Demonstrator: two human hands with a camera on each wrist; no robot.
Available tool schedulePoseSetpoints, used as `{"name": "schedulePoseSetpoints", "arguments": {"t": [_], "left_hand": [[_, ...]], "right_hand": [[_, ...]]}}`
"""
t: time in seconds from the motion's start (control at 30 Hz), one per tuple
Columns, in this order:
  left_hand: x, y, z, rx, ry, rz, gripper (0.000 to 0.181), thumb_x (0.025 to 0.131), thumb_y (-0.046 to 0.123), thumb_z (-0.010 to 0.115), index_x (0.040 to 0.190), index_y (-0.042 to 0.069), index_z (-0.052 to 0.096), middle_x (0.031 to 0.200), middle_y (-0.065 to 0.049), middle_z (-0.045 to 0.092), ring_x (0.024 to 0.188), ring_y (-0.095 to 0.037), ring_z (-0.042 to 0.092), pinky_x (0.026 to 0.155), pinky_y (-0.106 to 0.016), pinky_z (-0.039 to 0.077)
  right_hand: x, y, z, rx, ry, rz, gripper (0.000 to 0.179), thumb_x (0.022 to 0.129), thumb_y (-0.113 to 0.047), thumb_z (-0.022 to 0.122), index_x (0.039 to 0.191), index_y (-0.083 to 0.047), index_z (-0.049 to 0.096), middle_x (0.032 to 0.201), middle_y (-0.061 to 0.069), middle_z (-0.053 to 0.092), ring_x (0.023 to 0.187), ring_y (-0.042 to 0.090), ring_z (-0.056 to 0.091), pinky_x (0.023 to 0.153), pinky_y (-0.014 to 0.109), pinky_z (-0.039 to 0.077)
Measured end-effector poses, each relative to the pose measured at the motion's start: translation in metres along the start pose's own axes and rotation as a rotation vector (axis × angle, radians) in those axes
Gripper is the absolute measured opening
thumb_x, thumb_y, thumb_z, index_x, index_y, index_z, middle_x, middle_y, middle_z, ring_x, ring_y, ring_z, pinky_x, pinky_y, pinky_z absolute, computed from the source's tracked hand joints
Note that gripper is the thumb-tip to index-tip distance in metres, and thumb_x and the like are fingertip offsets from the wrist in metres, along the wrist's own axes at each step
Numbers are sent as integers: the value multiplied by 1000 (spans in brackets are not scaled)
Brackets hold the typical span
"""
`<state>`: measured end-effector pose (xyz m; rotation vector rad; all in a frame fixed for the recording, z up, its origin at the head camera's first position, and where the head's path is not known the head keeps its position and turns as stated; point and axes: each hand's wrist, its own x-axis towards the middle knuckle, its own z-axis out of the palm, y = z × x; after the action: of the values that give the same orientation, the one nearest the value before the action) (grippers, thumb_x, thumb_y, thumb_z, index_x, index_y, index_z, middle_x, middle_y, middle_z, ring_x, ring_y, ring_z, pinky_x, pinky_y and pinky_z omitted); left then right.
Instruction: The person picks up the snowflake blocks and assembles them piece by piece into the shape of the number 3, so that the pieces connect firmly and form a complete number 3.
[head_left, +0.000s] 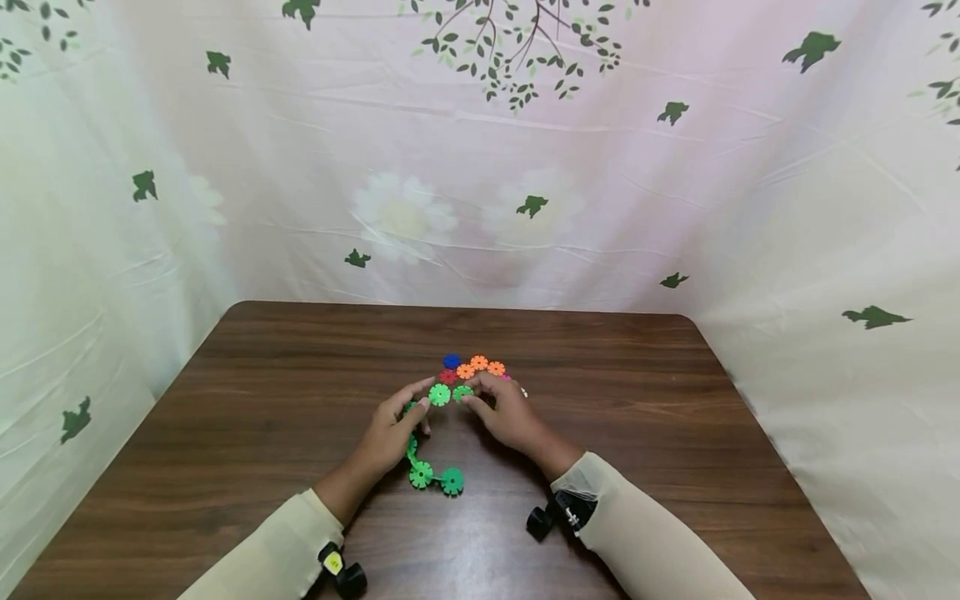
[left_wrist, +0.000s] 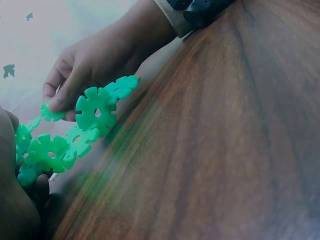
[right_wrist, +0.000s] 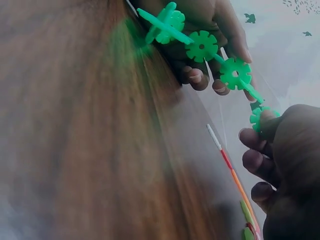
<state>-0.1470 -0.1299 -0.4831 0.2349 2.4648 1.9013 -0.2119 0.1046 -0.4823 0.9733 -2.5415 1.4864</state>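
A chain of interlocking green notched discs (head_left: 421, 474) hangs in a curve from my left hand (head_left: 392, 432), whose thumb and fingers grip it near its upper part. In the left wrist view, the linked green discs (left_wrist: 96, 112) stand at differing angles. My right hand (head_left: 512, 414) pinches one green disc (right_wrist: 258, 119) between thumb and finger, close to the chain's upper end. Whether that disc is slotted into the chain or only touches it, I cannot tell. Another green disc (head_left: 439, 394) shows between both hands.
Beyond the hands on the brown wooden table (head_left: 600, 367) lie loose discs: a blue disc (head_left: 452, 362), a red disc (head_left: 447, 377) and several orange discs (head_left: 478, 362). Pink and white ones are partly hidden behind the right hand. A printed curtain (head_left: 465, 150) surrounds the table's far side.
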Motion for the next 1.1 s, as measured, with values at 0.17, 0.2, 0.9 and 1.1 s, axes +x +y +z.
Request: {"name": "schedulePoseSetpoints", "arguments": {"t": [0.17,0.2,0.9,1.1], "left_hand": [[0,-1,1,-7,-4,11,44,118,25,51,159,11,55,88,-19,66,81,-21,68,85,-29,57],[0,-1,0,-7,-5,12,44,118,25,51,159,11,56,88,-19,66,81,-21,68,85,-29,57],[0,-2,0,2,4,38,43,118,24,52,157,9,58,87,-19,67,81,-22,69,85,-28,56],[-1,1,0,6,-2,29,43,118,24,51,157,8,56,88,-17,69,82,-21,68,86,-28,55]], "right_hand": [[-2,-2,0,36,-29,-45,28,101,-6,77,128,-3,73,85,4,68,71,5,54,67,23,50],[-2,-2,0,39,-33,-50,30,101,-6,77,130,-2,73,86,4,68,70,5,54,66,23,49],[-3,-5,-1,123,-101,64,39,103,-9,74,142,-5,70,94,11,73,75,12,66,72,25,56],[-3,-3,-2,241,-148,129,31,110,-11,63,139,-1,68,101,19,78,78,17,69,71,27,58]]}}
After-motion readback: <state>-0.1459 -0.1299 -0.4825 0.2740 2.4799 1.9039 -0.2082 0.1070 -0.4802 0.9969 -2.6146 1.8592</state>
